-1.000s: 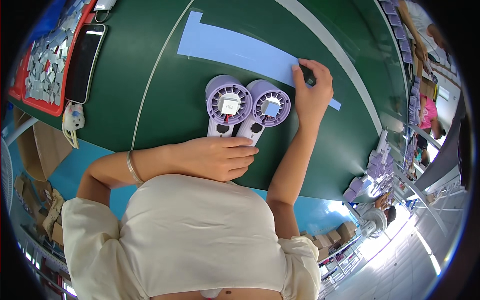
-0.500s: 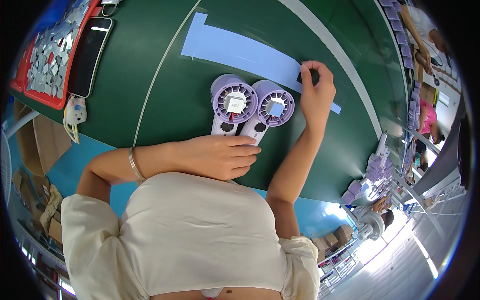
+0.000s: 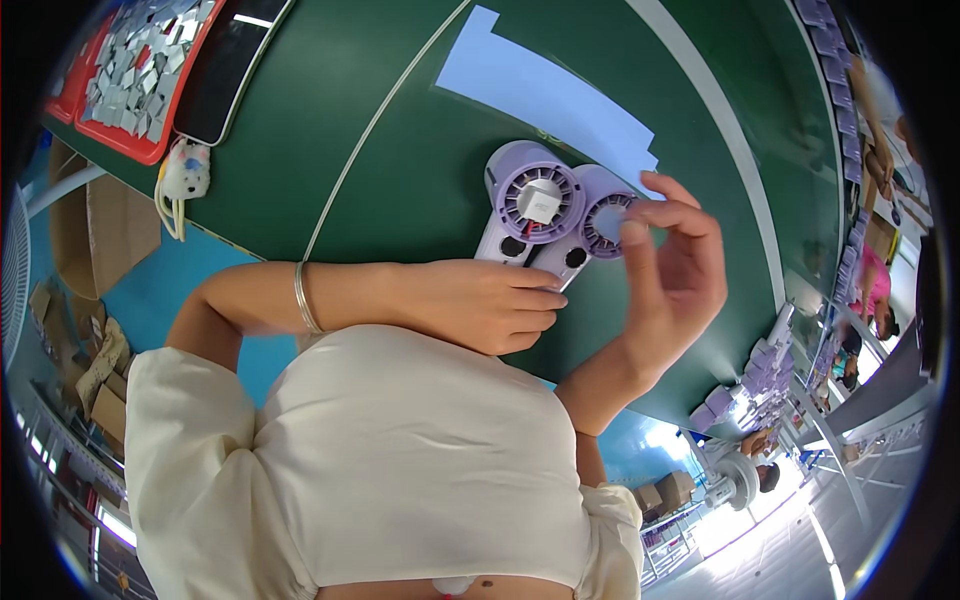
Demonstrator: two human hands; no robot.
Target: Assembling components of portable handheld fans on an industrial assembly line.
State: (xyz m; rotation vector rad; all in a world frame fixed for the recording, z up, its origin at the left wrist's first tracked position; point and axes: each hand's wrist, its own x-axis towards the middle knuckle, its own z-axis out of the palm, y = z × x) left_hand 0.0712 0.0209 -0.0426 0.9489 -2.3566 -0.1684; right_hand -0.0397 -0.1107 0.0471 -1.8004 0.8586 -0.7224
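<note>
Left hand (image 3: 478, 303) pressed flat on both purple fan handles (image 3: 527, 252); right hand (image 3: 668, 262) pinched a small sticker (image 3: 607, 217) over the right fan (image 3: 606, 213), apparently not yet stuck.

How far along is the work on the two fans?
Done: both purple handheld fan halves lie side by side on the green table, the left with its white hub fitted. In hand: left hand steadies the handles; right hand holds something small over the right fan. Left: seating it.
</note>
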